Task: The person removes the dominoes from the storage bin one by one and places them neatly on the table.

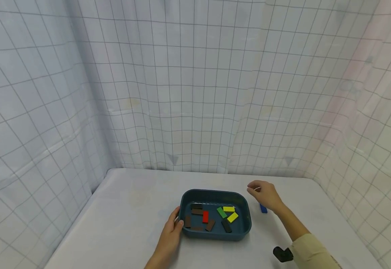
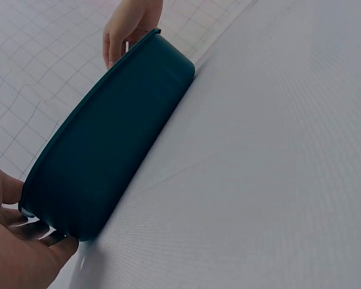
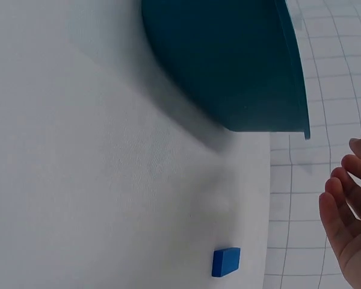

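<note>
A dark teal plastic tray stands on the white table with small rectangular blocks inside: brown ones, a red block, a green block, yellow ones and a black block. My left hand grips the tray's left end, thumb and fingers against its wall and rim in the left wrist view. Beyond the right end, my right hand hovers above the table, fingers loosely bent, with no block visible in them. Below it lies a blue block, partly hidden by the hand in the head view.
White grid-patterned curtains enclose the table at the back and both sides. A black device sits beside the right sleeve. Bare tabletop shows left of the tray.
</note>
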Tool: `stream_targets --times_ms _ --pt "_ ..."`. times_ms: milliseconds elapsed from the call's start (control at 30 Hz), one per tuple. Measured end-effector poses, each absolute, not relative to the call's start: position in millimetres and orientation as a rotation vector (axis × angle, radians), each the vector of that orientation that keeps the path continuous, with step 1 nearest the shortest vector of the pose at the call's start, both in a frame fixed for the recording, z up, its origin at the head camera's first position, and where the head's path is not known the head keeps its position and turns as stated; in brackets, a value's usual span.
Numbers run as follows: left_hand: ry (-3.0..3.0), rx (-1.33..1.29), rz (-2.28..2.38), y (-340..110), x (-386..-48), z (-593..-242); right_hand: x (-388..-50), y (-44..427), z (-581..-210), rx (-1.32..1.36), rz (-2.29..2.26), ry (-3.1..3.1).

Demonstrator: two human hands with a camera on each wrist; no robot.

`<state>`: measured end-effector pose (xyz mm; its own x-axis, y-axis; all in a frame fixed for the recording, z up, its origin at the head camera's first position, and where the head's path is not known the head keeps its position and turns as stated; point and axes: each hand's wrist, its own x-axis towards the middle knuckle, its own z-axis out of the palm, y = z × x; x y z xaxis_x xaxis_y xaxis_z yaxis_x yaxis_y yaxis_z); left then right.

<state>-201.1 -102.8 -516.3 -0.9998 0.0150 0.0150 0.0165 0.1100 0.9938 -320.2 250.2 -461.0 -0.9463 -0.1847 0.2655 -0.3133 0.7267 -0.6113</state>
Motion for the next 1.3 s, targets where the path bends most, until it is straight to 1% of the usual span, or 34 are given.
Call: stream_targets --times_ms 567,1100,1300 --pt "-2.331 0.006 -2.143 -99.7 -201.6 -519.3 -313.9 213.4 -458.3 0.592 1.027 -2.732" --pt "-2.323 -0.028 -2.122 -102.0 -200.0 -519.2 -317.5 186.2 -481.7 0.847 0.987 -2.773" --pt "-2.331 -0.004 -2.109 -102.5 -200.7 -517.7 -316.5 172.1 -486.9 0.857 0.853 -2.848"
